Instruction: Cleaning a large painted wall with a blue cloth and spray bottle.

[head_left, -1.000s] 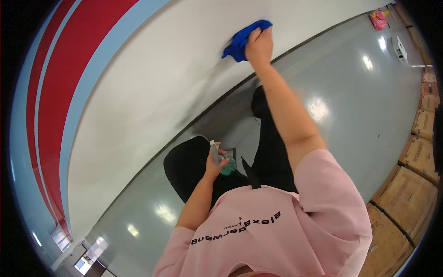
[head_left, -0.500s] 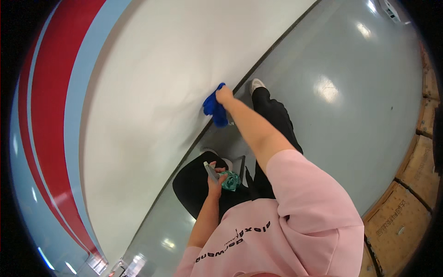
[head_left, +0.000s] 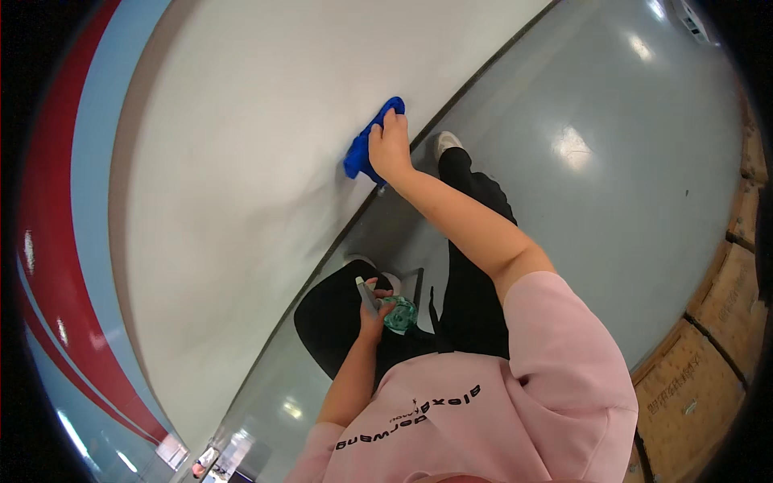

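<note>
My right hand presses a blue cloth against the lower part of a white wall, just above where it meets the floor. The fingers are closed over the cloth, and part of it hangs below the hand. Over my bent knee, my left hand grips a spray bottle by its neck. The bottle has a grey and whitish trigger head and a clear green body. Its base is turned to the right.
A dark strip runs along the foot of the wall. Grey glossy floor spreads to the right. Cardboard boxes line the far right. The wall has a red band and light blue bands at left. My legs are bent beside the wall.
My right hand has moved up and away along the wall with the blue cloth, which now lies flatter under the fingers. My left hand and the spray bottle have barely moved.
</note>
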`<state>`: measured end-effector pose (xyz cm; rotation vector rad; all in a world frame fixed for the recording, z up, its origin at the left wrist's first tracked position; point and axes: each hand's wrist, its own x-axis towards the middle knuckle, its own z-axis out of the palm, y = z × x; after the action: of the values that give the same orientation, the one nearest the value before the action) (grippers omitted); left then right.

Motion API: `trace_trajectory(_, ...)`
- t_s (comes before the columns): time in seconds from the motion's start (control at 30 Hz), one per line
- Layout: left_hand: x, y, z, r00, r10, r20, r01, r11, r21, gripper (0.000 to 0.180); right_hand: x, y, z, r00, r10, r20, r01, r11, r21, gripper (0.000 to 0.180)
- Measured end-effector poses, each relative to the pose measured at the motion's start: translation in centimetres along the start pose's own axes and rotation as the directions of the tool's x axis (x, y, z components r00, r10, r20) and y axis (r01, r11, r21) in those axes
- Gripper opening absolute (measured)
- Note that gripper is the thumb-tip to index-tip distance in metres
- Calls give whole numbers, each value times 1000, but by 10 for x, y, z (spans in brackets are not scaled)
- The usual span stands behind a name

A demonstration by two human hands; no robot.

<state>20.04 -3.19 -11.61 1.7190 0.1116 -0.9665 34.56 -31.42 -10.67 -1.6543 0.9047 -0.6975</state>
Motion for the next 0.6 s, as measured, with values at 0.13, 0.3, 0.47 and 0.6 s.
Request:
trace_trajectory(0.13,-1,-7,-4,1000,12,-3,-12,998,62,65,-6,10,18,994,-69,-88,65,996,-55,40)
trace_trajectory(0.3,-2,3,12,1000,25,-12,-24,999,48,65,64,90,-13,990,136,-45,-143,955,-262,34)
trace_trajectory(0.47,-3,-11,-3,999,8,-41,-9,1000,-28,64,23,59,13,996,75,50,-59,962,-266,47)
trace_trajectory(0.6,0,-14,-5,999,32,-15,-33,997,-73,64,-10,28,10,992,-85,96,97,988,-120,44)
